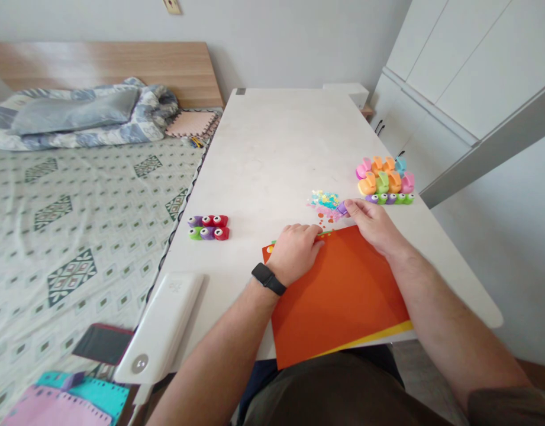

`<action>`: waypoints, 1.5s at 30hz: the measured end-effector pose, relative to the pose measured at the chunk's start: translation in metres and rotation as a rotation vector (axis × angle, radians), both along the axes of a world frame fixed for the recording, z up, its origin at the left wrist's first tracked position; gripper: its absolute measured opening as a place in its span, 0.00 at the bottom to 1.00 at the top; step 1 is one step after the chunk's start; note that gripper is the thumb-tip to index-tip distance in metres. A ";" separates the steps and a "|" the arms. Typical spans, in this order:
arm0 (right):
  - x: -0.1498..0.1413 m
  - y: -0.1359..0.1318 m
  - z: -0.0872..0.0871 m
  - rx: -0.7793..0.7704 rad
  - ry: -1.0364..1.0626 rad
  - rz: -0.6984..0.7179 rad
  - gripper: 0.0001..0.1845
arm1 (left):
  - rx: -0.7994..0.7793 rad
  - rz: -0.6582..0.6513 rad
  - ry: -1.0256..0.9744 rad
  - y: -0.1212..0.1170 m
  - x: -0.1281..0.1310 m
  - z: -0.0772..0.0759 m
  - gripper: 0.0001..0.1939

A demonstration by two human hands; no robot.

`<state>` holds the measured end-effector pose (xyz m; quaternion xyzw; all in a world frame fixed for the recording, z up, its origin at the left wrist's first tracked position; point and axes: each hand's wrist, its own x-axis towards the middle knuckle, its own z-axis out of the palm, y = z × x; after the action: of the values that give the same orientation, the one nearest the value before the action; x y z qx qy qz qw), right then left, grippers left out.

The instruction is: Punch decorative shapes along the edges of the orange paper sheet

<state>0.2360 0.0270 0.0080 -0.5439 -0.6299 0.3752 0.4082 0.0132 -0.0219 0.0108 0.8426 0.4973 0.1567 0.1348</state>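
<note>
A small purple craft punch (342, 208) is pinched between the thumb and fingers of my right hand (365, 222), just beyond the far edge of an orange sheet of paper (338, 296). My left hand (296, 251) rests on the paper's far left part, fingers bent at its edge and holding it; the fingertips are partly hidden. Green and yellow bits show along that far edge. A yellow sheet (379, 335) peeks out under the near edge. Loose paper confetti (324, 200) in yellow, blue, pink and red lies in a small heap beside the punch.
Several larger colourful punches (383, 177) stand in rows at the right, with small purple and green punches (390, 199) before them. More small punches (209, 228) sit at the left. A long white device (165, 325) lies on the white table's (285, 142) left edge, near a bed (99, 195).
</note>
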 end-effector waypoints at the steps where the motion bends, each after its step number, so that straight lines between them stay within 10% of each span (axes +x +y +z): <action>1: 0.000 0.000 0.000 0.004 -0.001 -0.013 0.27 | -0.003 -0.001 0.001 0.000 0.000 0.000 0.11; 12: 0.035 0.012 0.011 0.155 -0.122 -0.255 0.28 | -0.025 -0.034 0.003 0.001 0.000 -0.001 0.11; 19: 0.079 0.020 0.011 0.029 -0.581 -0.380 0.22 | -0.026 -0.063 0.007 0.001 0.000 -0.002 0.10; 29: 0.083 0.026 -0.008 -0.005 -0.777 -0.279 0.14 | -0.036 -0.066 0.009 0.001 0.001 -0.001 0.10; 45: 0.062 0.017 0.000 0.242 -0.504 -0.449 0.12 | -0.032 -0.071 0.006 0.001 0.001 -0.003 0.11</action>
<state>0.2976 0.0439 0.0081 -0.6917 -0.6157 0.0530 0.3738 0.0138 -0.0212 0.0082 0.8578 0.4701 0.1412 0.1523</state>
